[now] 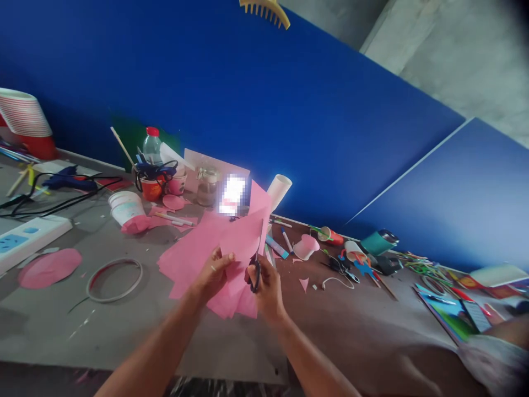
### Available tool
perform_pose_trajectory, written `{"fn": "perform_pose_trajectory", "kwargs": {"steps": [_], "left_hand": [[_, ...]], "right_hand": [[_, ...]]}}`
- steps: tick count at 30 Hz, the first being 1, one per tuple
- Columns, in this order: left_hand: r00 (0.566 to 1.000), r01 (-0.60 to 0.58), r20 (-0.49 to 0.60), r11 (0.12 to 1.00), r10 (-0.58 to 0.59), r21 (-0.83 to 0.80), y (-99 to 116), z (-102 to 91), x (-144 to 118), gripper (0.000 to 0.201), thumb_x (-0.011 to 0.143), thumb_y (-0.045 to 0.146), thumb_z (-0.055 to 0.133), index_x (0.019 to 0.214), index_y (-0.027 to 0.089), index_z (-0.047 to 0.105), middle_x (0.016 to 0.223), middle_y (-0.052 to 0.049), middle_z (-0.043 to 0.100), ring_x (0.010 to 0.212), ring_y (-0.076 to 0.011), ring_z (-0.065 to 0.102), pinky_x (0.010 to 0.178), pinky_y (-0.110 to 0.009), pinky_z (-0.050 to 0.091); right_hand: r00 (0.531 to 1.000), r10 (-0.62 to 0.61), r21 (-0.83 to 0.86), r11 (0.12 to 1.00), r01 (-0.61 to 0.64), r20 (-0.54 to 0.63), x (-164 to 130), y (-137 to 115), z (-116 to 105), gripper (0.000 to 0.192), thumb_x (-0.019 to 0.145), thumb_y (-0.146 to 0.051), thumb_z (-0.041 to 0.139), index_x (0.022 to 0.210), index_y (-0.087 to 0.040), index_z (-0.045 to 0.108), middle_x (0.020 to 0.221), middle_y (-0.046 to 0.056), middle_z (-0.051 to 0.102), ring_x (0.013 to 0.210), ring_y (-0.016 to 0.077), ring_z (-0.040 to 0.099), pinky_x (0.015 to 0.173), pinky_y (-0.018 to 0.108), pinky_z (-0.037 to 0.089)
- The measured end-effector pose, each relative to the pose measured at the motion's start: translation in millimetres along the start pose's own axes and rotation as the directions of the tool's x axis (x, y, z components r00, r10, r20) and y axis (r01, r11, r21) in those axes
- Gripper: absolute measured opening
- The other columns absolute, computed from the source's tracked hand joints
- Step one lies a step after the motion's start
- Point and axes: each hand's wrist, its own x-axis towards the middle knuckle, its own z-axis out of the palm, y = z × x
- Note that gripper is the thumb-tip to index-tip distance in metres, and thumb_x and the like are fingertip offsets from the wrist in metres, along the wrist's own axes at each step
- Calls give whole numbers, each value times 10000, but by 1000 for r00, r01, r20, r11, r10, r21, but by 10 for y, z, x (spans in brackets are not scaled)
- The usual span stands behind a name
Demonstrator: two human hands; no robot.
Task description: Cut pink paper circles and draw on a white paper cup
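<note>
On my feed, the left hand (215, 273) pinches pink paper (239, 237) while the right hand (268, 292) grips dark-handled scissors (257, 277) against it, above the tabletop (165, 325).

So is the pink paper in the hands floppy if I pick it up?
Probably bendy: the pink paper looks thin as a sheet. It's likely light too, since the left hand holds it with just thumb and fingers.

Scrn (232, 194) pixelated (illegible), comb (270, 7) part. cropped
</note>
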Motion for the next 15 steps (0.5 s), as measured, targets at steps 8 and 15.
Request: {"fn": "perform_pose_trajectory", "kwargs": {"steps": [8,15], "left_hand": [[995,87,-68,986,-78,142,114,40,-83,315,635,337,851,839,125,741,713,-52,716,608,-175,639,641,-297,511],[971,129,-231,954,-66,269,133,-65,-25,296,713,430,780,714,148,690,641,-9,660,569,-149,590,560,-263,451]], "right_hand": [[996,-24,0,1000,24,-81,-205,-25,229,366,881,-564,577,874,-198,579,587,-36,475,512,108,415,468,226,358],[992,80,17,997,-82,99,-62,106,61,348,845,-514,642,991,-201,601,594,-43,498,519,112,449,481,227,363]]}}
